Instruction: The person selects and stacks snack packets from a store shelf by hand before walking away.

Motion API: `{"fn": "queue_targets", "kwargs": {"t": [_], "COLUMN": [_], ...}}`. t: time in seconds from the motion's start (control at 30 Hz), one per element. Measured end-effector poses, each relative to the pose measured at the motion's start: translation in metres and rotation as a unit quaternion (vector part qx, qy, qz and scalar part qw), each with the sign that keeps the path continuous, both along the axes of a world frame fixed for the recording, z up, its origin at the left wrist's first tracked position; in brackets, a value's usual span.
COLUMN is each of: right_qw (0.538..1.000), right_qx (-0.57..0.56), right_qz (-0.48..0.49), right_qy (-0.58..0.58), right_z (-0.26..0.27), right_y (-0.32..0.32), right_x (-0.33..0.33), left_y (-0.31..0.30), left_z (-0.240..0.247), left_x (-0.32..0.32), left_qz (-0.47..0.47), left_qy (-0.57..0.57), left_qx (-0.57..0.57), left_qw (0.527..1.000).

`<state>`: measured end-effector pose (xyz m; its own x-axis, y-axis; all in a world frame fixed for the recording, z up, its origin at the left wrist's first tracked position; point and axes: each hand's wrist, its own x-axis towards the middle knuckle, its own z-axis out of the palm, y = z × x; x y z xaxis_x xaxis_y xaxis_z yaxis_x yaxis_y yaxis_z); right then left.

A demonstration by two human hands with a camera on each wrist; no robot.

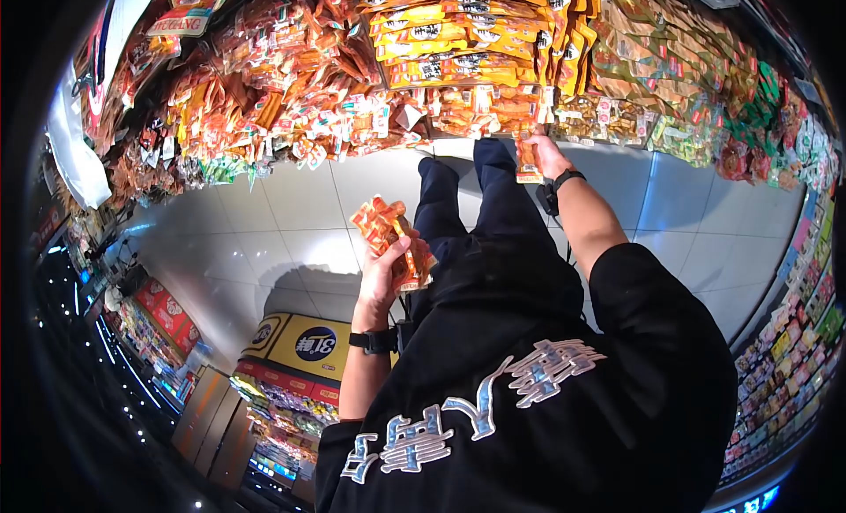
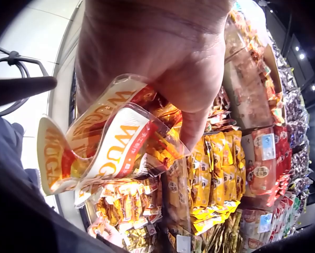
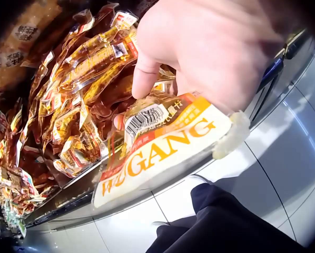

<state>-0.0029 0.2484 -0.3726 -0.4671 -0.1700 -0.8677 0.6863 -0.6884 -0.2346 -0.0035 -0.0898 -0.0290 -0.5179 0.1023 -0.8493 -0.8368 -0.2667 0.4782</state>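
A snack shop is showing here: yellow packets (image 1: 458, 41) are lying stacked beside heaps of reddish packets (image 1: 282, 50), pale labels (image 2: 267, 146) are facing out among the goods, and a WUGANG packet (image 3: 168, 150) is displaying a barcode (image 3: 145, 122). Rows of colourful packs (image 1: 784, 363) are filling one edge, a lettered yellow sign (image 1: 308, 344) is standing near more wares (image 1: 291, 416), and pale floor tiles (image 1: 308, 191) are stretching between.
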Motion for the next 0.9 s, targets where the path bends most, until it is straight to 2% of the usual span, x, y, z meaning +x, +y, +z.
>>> {"fn": "queue_targets", "kwargs": {"t": [0.1,0.3,0.43,0.47,0.6,0.73,0.83,0.9], "right_qw": [0.994,0.987,0.969,0.972,0.972,0.949,0.981,0.986], "right_qx": [0.023,0.071,0.157,0.175,0.206,0.247,0.168,0.149], "right_qz": [0.092,0.135,0.184,0.154,0.117,0.193,0.092,0.046], "right_qy": [0.054,0.051,0.054,0.017,0.001,0.031,0.000,-0.051], "right_z": [0.033,0.019,0.010,0.010,0.003,0.017,0.048,0.036], "right_y": [0.003,0.007,0.003,0.001,0.002,0.013,0.013,0.011], "right_x": [-0.012,-0.012,-0.005,-0.002,0.007,0.014,0.014,0.018], "left_y": [0.003,0.002,0.004,0.004,0.000,-0.002,0.002,-0.001], "left_z": [-0.002,-0.007,-0.005,-0.004,-0.007,-0.007,-0.006,-0.009], "left_x": [-0.001,-0.001,-0.003,-0.003,0.000,0.000,-0.001,0.001], "left_qz": [0.009,0.016,0.021,0.017,-0.005,-0.010,-0.002,-0.005], "left_qy": [-0.008,-0.014,-0.011,-0.012,-0.006,-0.010,0.004,0.008], "left_qx": [0.006,0.015,0.005,0.006,-0.001,-0.005,-0.005,-0.004], "left_qw": [1.000,1.000,1.000,1.000,1.000,1.000,1.000,1.000]}}
